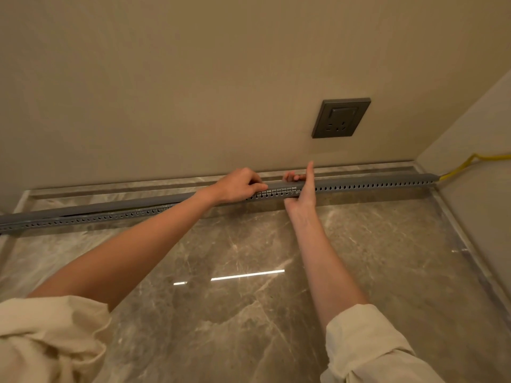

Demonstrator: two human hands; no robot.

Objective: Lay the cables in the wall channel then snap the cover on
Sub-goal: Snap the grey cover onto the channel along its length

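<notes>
Down low along the wall [193, 92], on the shiny stone floor [249, 244]: a long grey channel [373, 186] with a row of little holes in its side. On top of it, the grey cover [124, 204]. Looks pressed down flat on the right part, but with a thin dark gap under it far over on the left, so probably not clicked in there yet. Left hand [237, 186] pinched shut on the cover's edge, near the middle. Right hand [302, 193] just beside it, wrapped round the channel, thumb in front, fingers curled behind, one finger sticking straight up. Yellow cable [464, 165] poking out of the far right end and running off along the side wall. No way to see the cables inside, all hidden under the cover. Lots to go wrong from here. Pushing too hard in one spot, and maybe a bent cover or a popped-out bit next door. Pressing down with a cable bunched up high inside, and maybe a squashed cable and a lid that will not click. Fingers curled behind the channel, easy to nip between cover and wall. Tugging the channel sideways, and maybe pulling on the yellow cable at the end. Leaving the left gap alone, and probably a loose cover. Best to press bit by bit toward the left, with fingers clear of the edge.
</notes>
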